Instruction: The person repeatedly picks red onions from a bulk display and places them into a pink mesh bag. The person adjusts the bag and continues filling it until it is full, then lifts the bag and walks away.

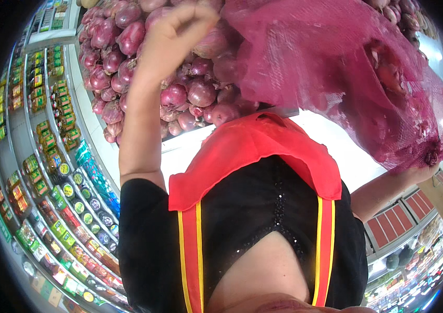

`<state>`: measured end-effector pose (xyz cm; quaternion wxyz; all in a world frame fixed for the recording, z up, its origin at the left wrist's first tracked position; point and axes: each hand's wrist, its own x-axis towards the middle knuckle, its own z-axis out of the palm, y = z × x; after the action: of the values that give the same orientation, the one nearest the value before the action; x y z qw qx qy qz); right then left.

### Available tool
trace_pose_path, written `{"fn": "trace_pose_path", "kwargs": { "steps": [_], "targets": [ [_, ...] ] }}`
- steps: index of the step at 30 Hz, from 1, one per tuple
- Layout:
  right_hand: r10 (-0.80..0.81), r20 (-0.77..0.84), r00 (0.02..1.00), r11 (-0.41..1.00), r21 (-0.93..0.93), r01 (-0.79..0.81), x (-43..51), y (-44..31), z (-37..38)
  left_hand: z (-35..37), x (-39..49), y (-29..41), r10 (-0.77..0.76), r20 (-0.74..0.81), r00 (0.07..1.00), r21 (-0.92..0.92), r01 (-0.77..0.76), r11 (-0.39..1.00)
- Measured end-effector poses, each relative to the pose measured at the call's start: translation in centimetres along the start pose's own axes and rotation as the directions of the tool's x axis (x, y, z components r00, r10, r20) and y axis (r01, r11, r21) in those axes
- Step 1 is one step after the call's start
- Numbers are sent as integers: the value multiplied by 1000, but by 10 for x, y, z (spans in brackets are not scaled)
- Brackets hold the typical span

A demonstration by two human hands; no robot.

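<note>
My left hand [180, 37] is raised over a heap of red onions [202, 92], its fingers curled and blurred by motion. Close to its fingertips lies the edge of a large purple-red mesh bag [295, 58]; whether they touch it, I cannot tell. The bag spreads across the upper right, its mouth end draped over part of the heap. Red onions [387, 74] show inside it through the netting. At the bag's gathered lower end, my right hand [422, 172] holds it from below, most of the fingers hidden by the mesh.
A white ledge [190, 146] runs along the heap's near side. Shelves of bottles, tubs and packets [65, 195] line the left. More onions [401, 15] lie at the upper right. Red-panelled crates or trays [395, 223] and further goods stand at the lower right.
</note>
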<state>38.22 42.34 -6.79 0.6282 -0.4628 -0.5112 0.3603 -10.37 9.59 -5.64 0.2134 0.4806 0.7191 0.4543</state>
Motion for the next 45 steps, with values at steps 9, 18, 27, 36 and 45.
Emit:
{"fn": "trace_pose_path", "kwargs": {
  "steps": [9, 18, 27, 36, 45],
  "targets": [
    [282, -52, 958, 939, 219, -264, 70, 41, -21, 148, -86, -135, -393, -202, 897, 389, 442, 808],
    [243, -87, 966, 958, 181, -224, 75, 44, -27, 139, -15, -134, 235, -288, 928, 560, -36, 828],
    [220, -97, 971, 971, 118, -208, 70, 44, -39, 38, 23, -146, -224, -168, 960, 280, 264, 923],
    [256, -54, 965, 961, 119, -248, 92, 69, -42, 122, -127, -163, -24, 144, 989, 835, -108, 540],
    [386, 69, 920, 810, 452, -374, 128, 93, -45, 191, -82, -179, -143, -3, 990, 382, 133, 915]
  ]
}}
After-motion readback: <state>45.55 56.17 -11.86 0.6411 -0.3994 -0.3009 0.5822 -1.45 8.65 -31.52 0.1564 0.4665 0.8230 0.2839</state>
